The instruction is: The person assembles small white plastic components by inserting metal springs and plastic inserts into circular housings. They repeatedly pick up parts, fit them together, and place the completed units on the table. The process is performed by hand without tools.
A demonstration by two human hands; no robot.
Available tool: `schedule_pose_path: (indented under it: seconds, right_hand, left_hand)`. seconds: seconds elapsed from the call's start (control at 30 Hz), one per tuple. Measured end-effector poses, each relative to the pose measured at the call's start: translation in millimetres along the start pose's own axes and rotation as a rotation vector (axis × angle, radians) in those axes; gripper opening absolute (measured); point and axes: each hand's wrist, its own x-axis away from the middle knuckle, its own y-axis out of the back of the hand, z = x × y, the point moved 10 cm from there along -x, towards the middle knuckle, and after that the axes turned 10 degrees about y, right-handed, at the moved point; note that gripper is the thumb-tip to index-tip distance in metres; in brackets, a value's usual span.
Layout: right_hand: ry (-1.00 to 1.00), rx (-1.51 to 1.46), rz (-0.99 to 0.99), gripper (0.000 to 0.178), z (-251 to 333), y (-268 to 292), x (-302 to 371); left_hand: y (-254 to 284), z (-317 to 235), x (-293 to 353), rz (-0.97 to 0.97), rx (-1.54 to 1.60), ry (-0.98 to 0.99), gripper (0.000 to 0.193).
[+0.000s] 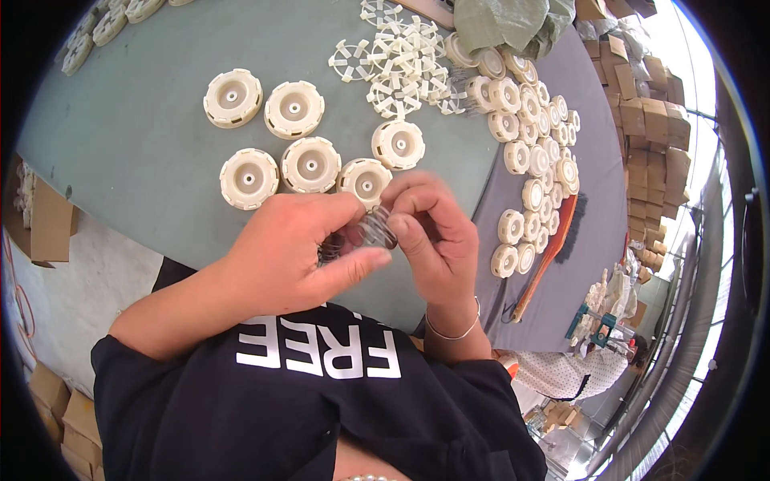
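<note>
Close to my body, above the table's near edge, my left hand (293, 252) is curled round some wire coils. My right hand (433, 232) pinches the end of a thin metal coil spring (377, 228) that spans the gap between both hands. Motion blurs the right fingertips a little. Just beyond the fingers lies a cream round plastic wheel-like part (366, 181), partly covered by them. Several more of these notched parts lie flat nearby, such as one at the right (399, 143) and one at the left (249, 179).
Cream clip-like plastic rings (405, 64) are heaped at the far middle. Many round parts (531, 168) crowd the grey cloth on the right, beside a brush with an orange wooden handle (552, 248). A greenish sheet (513, 24) lies behind. Cardboard boxes (654, 136) are stacked farther right.
</note>
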Motion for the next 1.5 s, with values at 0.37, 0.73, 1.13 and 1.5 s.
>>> schedule_pose_path:
  seconds: [0.37,0.73,1.13,1.5]
  right_hand:
    - [0.274,0.126,0.000,0.030,36.2,8.7,-5.4]
    - [0.173,0.936,-0.021,0.032,-11.0,47.4,-43.4]
    - [0.214,0.744,0.141,0.035,-11.8,9.6,-24.1]
    - [0.408,0.650,0.247,0.039,31.9,-35.8,-28.2]
  left_hand:
    - [-42.3,30.1,16.5,0.589,0.833,0.516,0.035]
    - [-43.1,52.7,9.0,0.380,1.003,0.582,0.040]
    - [-10.0,56.8,4.7,0.221,1.220,0.497,0.031]
    - [-9.0,66.5,6.5,0.149,1.094,0.489,0.047]
